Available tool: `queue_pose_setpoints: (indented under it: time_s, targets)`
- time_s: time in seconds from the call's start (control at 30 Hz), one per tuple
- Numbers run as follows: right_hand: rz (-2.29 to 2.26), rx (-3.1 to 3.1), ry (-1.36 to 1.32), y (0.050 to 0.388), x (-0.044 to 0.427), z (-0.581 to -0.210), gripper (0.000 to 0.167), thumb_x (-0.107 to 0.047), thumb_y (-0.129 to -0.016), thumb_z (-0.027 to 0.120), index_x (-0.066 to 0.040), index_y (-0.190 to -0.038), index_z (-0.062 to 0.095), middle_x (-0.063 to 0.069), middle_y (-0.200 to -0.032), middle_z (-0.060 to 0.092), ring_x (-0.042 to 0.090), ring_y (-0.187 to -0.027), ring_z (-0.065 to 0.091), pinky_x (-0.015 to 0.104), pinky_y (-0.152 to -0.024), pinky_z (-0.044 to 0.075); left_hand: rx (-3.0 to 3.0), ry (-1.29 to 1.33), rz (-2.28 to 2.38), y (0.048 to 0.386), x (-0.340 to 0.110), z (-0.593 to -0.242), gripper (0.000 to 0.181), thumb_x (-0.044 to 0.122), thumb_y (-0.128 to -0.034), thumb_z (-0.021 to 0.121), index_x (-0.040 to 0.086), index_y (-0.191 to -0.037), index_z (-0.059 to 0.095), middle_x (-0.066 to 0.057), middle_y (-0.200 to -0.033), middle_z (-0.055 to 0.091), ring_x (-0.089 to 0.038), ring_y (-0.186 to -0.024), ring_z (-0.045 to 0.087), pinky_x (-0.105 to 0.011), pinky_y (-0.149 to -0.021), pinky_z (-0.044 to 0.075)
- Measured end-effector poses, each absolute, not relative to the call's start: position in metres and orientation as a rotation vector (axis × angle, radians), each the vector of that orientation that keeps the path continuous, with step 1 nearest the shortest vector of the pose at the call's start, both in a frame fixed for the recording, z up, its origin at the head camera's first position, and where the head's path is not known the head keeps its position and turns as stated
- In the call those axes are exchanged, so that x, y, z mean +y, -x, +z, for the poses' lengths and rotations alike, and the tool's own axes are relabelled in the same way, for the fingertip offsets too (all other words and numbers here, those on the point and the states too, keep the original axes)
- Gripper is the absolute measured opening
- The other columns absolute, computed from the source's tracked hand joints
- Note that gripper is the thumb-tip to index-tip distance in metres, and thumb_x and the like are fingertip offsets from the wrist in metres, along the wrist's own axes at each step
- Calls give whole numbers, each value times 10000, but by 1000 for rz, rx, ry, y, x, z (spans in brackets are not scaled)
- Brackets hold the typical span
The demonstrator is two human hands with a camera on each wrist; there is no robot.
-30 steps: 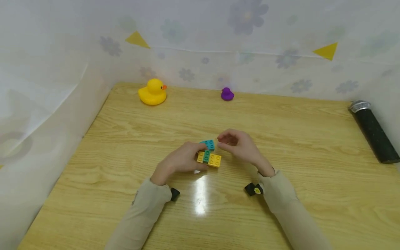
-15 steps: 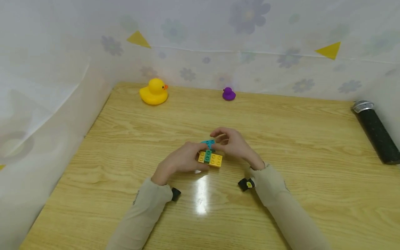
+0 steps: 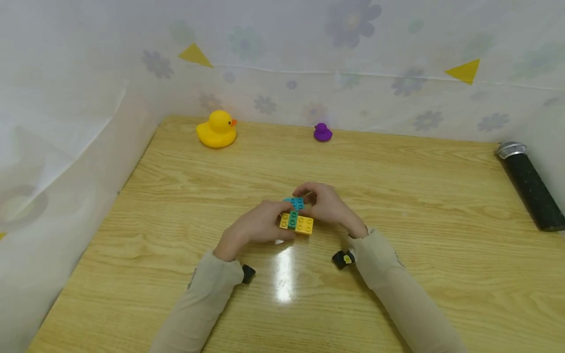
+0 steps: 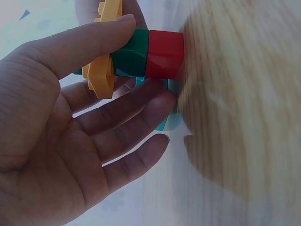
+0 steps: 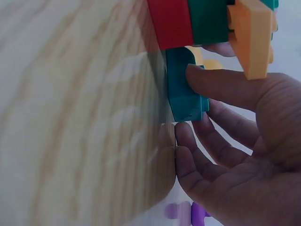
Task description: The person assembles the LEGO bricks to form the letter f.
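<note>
My left hand (image 3: 260, 223) grips a stack of toy building bricks near the middle of the table. The stack's long yellow brick (image 3: 304, 225) carries a small green brick (image 3: 293, 220) on top. Under the yellow one, the left wrist view shows a green brick (image 4: 131, 54) and a red brick (image 4: 164, 54) at the bottom, close to the tabletop. Just behind the stack is a teal brick (image 3: 297, 202), low at the table surface. My right hand (image 3: 328, 203) pinches this teal brick, its thumb on the near side (image 5: 183, 84). Part of the teal brick is hidden by the fingers.
A yellow rubber duck (image 3: 217, 130) and a small purple duck (image 3: 323, 133) stand along the back of the wooden table (image 3: 423, 186). At the right edge lies a black microphone (image 3: 529, 189). White flowered cloth (image 3: 371, 93) hangs behind.
My right hand has moved left from beside the teal brick and taken hold of it. The left hand and the stack have stayed nearly still.
</note>
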State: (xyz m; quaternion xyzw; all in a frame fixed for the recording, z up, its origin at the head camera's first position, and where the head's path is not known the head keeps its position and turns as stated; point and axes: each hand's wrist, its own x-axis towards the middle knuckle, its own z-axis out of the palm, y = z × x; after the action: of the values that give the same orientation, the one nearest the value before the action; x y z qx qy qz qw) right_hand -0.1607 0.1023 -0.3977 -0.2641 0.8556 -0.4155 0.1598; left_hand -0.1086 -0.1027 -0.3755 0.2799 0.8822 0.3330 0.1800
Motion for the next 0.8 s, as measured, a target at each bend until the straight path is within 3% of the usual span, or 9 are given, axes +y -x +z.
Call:
queue_pose_setpoints:
  time_s: [0.27, 0.5, 0.67, 0.8]
  targets:
    - [-1119, 2516, 803, 158, 104, -400, 321, -57, -806, 730, -12, -1117, 665, 116, -1052, 657, 231, -863, 583, 350, -752, 485, 2511, -818, 932, 107, -102, -373, 408, 229, -832, 760, 56, -1156, 581, -8, -952, 604, -139, -771, 508, -247, -675, 426]
    - [-1290, 2456, 642, 154, 114, -398, 382, -154, -847, 726, -13, -1185, 618, 139, -1104, 632, 281, -961, 609, 407, -830, 514, 2513, -812, 936, 106, -101, -374, 351, 221, -837, 754, 91, -1120, 591, 2, -988, 624, -128, -821, 540, -273, -728, 460]
    - [-1400, 2468, 626, 152, 120, -395, 346, -181, -883, 701, -8, -1173, 627, 143, -1120, 640, 289, -979, 617, 420, -863, 506, 2519, -810, 942, 106, -100, -374, 433, 217, -841, 749, 97, -1221, 578, -15, -1060, 639, -125, -870, 555, -294, -772, 468]
    - [-1489, 2424, 574, 147, 124, -389, 368, -176, -904, 674, -6, -1222, 598, 158, -1181, 612, 302, -1023, 601, 425, -875, 498, 2524, -804, 938, 107, -99, -375, 386, 219, -848, 741, 94, -1174, 577, 4, -978, 627, -115, -815, 546, -278, -726, 462]
